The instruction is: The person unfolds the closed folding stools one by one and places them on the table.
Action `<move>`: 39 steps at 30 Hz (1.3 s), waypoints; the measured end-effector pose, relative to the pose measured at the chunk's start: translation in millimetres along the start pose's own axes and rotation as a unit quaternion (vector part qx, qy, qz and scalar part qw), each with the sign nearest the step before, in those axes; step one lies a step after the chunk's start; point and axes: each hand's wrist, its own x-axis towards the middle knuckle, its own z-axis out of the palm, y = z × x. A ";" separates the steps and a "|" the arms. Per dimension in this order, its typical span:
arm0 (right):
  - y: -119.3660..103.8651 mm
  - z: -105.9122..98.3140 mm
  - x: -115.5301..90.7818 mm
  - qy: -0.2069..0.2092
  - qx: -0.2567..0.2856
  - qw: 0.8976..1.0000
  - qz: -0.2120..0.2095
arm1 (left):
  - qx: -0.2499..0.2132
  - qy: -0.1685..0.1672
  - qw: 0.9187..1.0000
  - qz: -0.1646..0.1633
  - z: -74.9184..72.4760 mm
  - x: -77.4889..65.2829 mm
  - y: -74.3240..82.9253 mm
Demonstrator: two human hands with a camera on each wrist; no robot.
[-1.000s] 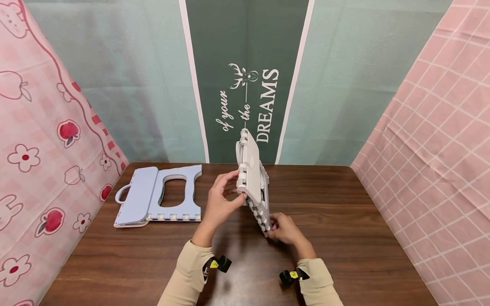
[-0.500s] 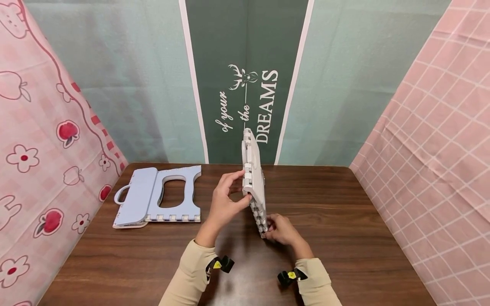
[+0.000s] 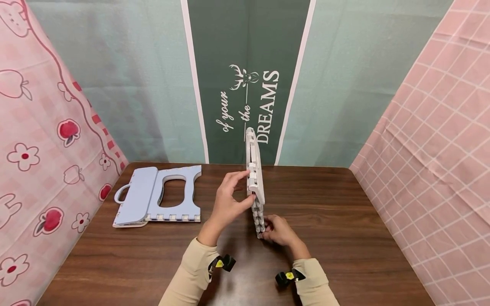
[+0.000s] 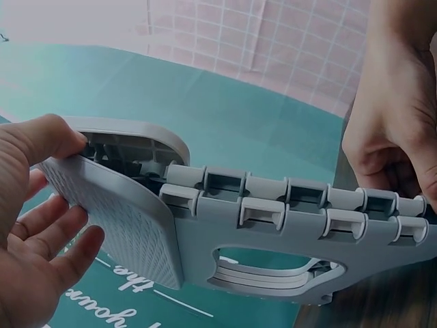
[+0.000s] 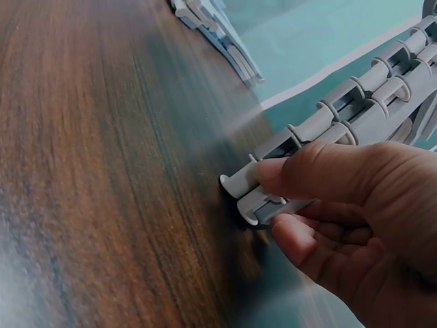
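A white-grey folding step stool (image 3: 258, 168) stands on end near the table's middle, folded narrow and seen nearly edge-on. My left hand (image 3: 226, 202) holds its upper part, thumb and fingers at the seat panel's near edge. In the left wrist view, the thumb lies over the rim of the textured seat panel (image 4: 123, 205), fingers against its face. My right hand (image 3: 282, 231) pinches the lower near end, where the hinged legs (image 5: 249, 188) finish close over the tabletop. A row of hinge knuckles (image 4: 266, 184) runs between both hands.
A light blue folding stool (image 3: 139, 195) with a carry handle lies flat on the left of the brown wooden table (image 3: 329, 199). A green curtain (image 3: 153, 85) hangs behind; pink cloths (image 3: 432, 140) flank both sides.
The white stool has turned more edge-on and upright, and its legs have come together flat. My left hand moved slightly right with its upper part; my right hand shifted slightly left.
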 end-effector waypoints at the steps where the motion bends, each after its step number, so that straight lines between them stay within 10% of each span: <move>1: 0.0 0.4 0.1 -0.001 0.003 1.000 0.001 | 0.005 0.000 1.000 0.006 0.5 0.3 0.3; 17: 1.3 3.5 2.4 -0.009 0.005 1.000 -0.013 | 0.050 0.001 0.997 0.055 9.2 4.4 1.4; 26: 0.5 5.0 3.8 -0.005 -0.002 1.000 -0.011 | 0.067 0.003 0.996 0.059 21.2 -3.2 -38.6; 39: -1.8 7.3 3.3 0.003 0.004 1.000 0.001 | 0.055 -0.009 0.997 0.061 23.0 -3.7 -42.2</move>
